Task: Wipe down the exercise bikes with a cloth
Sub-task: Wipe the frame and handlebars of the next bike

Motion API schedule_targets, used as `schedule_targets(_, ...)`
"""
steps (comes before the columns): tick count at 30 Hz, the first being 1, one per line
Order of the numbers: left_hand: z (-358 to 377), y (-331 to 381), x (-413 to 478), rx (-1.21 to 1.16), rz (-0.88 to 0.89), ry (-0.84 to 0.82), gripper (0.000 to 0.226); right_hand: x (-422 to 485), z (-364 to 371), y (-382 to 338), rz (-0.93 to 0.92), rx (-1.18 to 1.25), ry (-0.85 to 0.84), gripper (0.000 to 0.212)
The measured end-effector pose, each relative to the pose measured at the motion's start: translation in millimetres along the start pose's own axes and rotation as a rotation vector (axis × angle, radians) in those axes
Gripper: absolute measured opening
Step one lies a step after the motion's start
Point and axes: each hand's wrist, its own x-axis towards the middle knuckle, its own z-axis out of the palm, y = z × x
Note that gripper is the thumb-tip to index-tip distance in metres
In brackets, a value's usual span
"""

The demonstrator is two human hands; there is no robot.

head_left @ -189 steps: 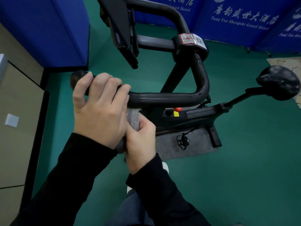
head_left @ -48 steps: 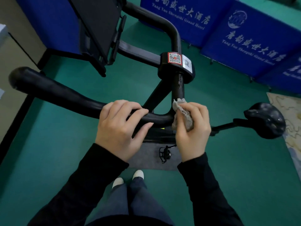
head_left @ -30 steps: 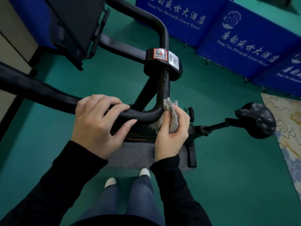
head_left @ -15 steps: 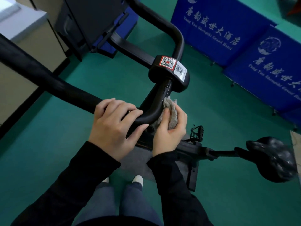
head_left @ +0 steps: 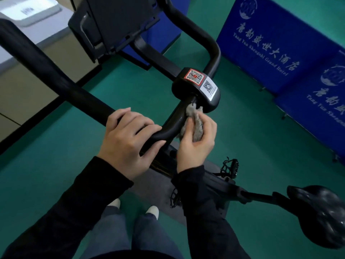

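A black exercise bike stands in front of me, its curved handlebar (head_left: 56,75) running from the upper left down to a central clamp (head_left: 197,88) with two QR stickers. My left hand (head_left: 128,141) is wrapped around the handlebar near its bend. My right hand (head_left: 197,141) presses a grey fluffy cloth (head_left: 194,124) against the bar just below the clamp. The black saddle (head_left: 319,215) sits at the lower right, and a pedal (head_left: 229,167) shows below my right wrist.
The bike's black console (head_left: 112,21) rises at the top. Blue banner partitions (head_left: 280,43) line the right side on the green floor. A beige counter (head_left: 28,53) stands at the left. A grey mat (head_left: 158,189) lies under the bike; my shoes (head_left: 152,212) are beside it.
My right hand has slid the cloth up the bar toward the clamp. My left hand keeps its hold on the handlebar. The view has swung left, so the saddle sits lower right.
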Motion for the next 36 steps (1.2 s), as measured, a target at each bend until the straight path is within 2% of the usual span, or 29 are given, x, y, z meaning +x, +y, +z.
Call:
schedule_targets(2, 0, 0, 0, -0.001, -0.003, -0.014, 0.021, -8, -7, -2, -0.124, -0.033, -0.077, 0.015)
schedule_targets(6, -1, 0, 1, -0.014, -0.015, -0.028, 0.021, 20, -18, -3, -0.350, -0.126, -0.342, 0.020)
schedule_targets(12, -2, 1, 1, -0.024, -0.044, -0.040, 0.021, 75, -19, -17, -0.310, -0.262, -0.590, 0.017)
schedule_targets(17, -3, 2, 2, -0.041, -0.058, -0.037, 0.022, 85, -23, -35, -0.546, -0.287, -1.011, 0.016)
schedule_targets(19, -3, 2, 2, -0.044, -0.053, -0.038, 0.022, 102, -17, -38, -0.583, -0.369, -1.069, 0.014)
schedule_targets(22, -2, 2, 2, -0.047, -0.054, -0.042, 0.021, 118, -9, -32, -0.629, -0.493, -0.954, 0.016)
schedule_targets(25, -2, 2, 1, -0.046, -0.058, -0.038, 0.022, 106, -8, -19, -0.618, -0.471, -0.782, 0.021)
schedule_targets(30, -2, 1, 0, -0.052, -0.058, -0.038, 0.022, 72, -8, 3, -0.414, -0.308, -0.376, 0.026)
schedule_targets(36, -1, 1, 0, -0.049, -0.064, -0.026, 0.021, 37, 8, 9, -0.143, -0.128, 0.024, 0.017)
